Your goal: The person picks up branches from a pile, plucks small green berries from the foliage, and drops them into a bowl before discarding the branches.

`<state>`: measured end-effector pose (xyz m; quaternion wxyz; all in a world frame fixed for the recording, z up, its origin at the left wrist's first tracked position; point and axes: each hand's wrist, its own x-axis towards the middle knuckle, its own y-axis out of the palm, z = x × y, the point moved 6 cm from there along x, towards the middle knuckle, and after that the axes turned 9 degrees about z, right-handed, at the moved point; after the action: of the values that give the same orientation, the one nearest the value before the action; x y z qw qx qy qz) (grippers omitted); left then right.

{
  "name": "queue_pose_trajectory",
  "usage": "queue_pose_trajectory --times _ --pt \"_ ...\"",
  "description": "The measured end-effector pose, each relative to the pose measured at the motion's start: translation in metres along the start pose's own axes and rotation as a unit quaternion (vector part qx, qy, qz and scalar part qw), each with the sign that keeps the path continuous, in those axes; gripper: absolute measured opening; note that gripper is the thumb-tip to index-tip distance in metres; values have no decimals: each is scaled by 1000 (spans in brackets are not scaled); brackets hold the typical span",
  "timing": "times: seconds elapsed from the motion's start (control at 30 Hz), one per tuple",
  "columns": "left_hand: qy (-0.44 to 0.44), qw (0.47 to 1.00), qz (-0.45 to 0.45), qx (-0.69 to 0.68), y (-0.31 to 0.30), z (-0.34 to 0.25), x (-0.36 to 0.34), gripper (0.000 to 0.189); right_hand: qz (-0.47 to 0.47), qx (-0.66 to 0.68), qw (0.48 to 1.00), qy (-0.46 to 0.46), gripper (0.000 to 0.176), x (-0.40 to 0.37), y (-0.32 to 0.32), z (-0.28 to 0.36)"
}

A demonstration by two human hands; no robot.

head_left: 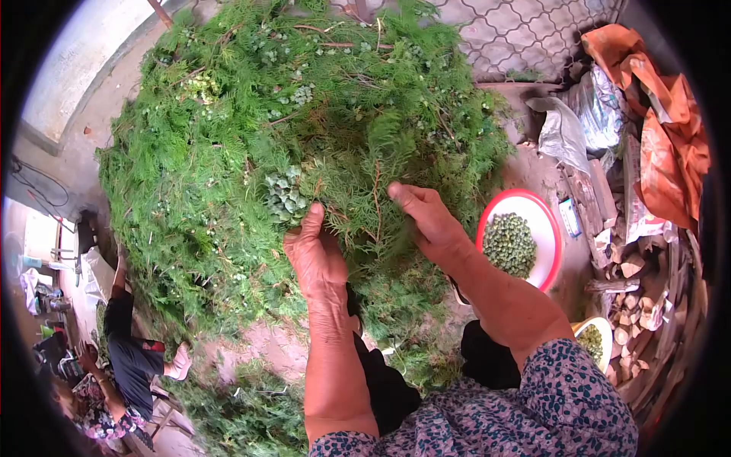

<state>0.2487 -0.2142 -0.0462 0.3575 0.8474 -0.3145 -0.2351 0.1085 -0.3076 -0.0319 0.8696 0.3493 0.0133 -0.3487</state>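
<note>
My left hand (316, 247) is closed, thumb up, at the base of a cluster of pale green conifer cones (285, 196). My right hand (428, 221) is closed in a pinch on a leafy conifer branch (377, 198), whose feathery foliage spreads between my two hands. The fingers under both thumbs are partly hidden. Beneath and beyond my hands lies a large heap of cut conifer branches (190, 175), with more small cones among the greenery.
To the right stand a white basin with a red rim (550, 263), holding green cones (510, 244), and a smaller container (605, 335). Stacked firewood (628, 320), an orange sack (666, 160) and plastic bags (598, 114) lie along the right side. Another person (126, 358) sits at lower left.
</note>
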Motion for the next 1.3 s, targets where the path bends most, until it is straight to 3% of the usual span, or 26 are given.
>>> queue_pose_trajectory --times 0.03,0.1,0.23,0.3,0.37,0.43,0.5,0.63,0.7,0.77,0.83,0.9,1.0,1.2,1.3 --pt "-3 1000 -1 26 0 1 0 37 -2 2 1000 -1 25 2 -1 -3" --pt "-28 1000 -2 -6 0 9 1 36 19 -135 982 -128 20 3 0 8" --pt "-121 990 -34 -56 8 23 -10 41 -8 -164 974 -154 18 2 1 7" --pt "-127 990 -30 -43 15 26 -16 45 -30 -188 973 -131 19 -1 2 6" --pt "-71 996 -34 43 21 20 -18 47 -46 -249 957 -143 18 -4 3 9" --pt "-63 997 5 38 27 20 -19 47 -60 -310 936 -155 16 -5 3 10" --pt "-53 995 30 74 28 19 -18 43 -103 -419 867 -249 16 -11 8 19" --pt "-41 997 25 58 28 20 -18 38 -120 -439 854 -253 15 -18 17 20" --pt "-22 998 5 56 24 20 -19 37 -127 -506 797 -304 14 -23 24 21" --pt "-3 998 -14 54 20 20 -19 36 -122 -536 773 -318 14 -25 28 21" --pt "18 997 38 66 26 19 -17 37 -117 -564 747 -332 14 -28 33 23" --pt "25 996 42 77 29 19 -19 38 -87 -657 658 -357 17 -32 47 25" --pt "34 994 45 94 34 18 -21 38 -69 -701 616 -352 17 -33 54 23" --pt "18 992 27 121 30 17 -19 37 -30 -739 563 -369 17 -40 66 14" --pt "19 991 9 135 25 16 -18 37 -7 -705 602 -375 17 -39 63 8"
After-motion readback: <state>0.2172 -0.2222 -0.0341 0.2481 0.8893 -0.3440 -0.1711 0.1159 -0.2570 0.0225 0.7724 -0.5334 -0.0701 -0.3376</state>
